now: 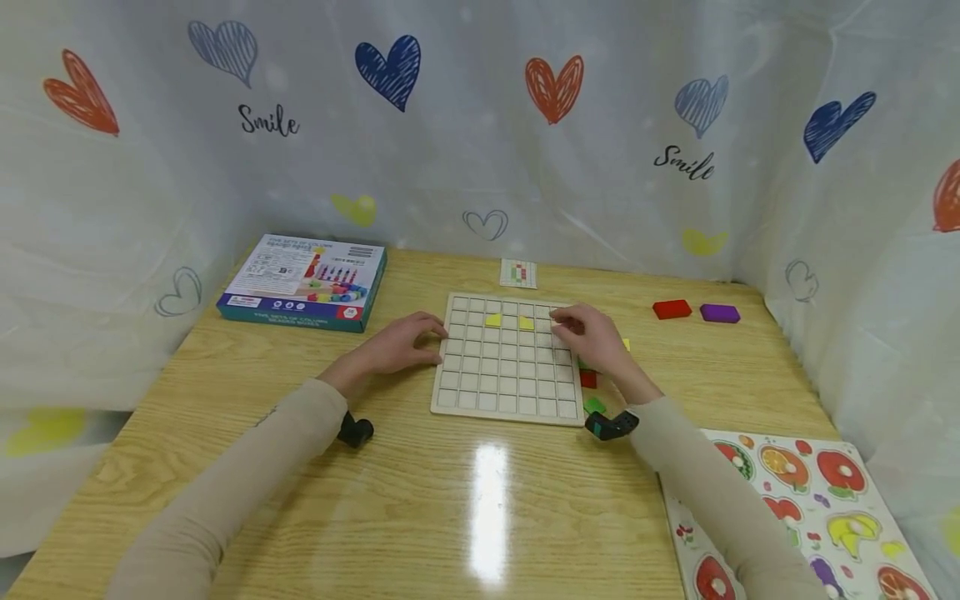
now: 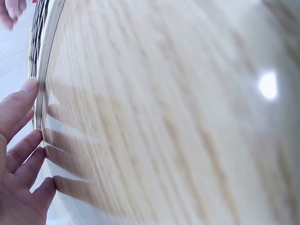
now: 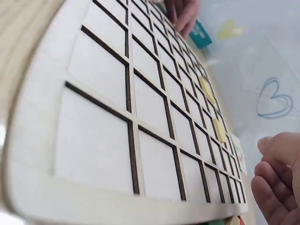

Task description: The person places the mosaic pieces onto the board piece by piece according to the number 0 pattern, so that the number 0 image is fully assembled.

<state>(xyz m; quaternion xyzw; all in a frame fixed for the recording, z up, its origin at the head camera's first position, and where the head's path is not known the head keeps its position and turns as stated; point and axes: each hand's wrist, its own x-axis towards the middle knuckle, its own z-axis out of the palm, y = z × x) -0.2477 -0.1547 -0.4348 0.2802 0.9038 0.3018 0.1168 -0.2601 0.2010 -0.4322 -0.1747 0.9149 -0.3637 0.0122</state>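
Brace grid board (image 1: 487,402), central on table (image 1: 390,517), lightly: left hand (image 1: 405,342) spread at its left edge, right hand (image 1: 592,336) loosely curled by far right edge (nothing visibly pinched), don't jostle yellow pieces (image 1: 527,323)

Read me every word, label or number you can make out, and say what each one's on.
"Smile", twice: on the heart-print curtain.
"FIVE SETS OF COLUMN BEADED BOXES": on the front side of the toy box.
"FIVE SETS OF COLUMN": on its top; the line below is blurred.
Its remaining print: too small to read.
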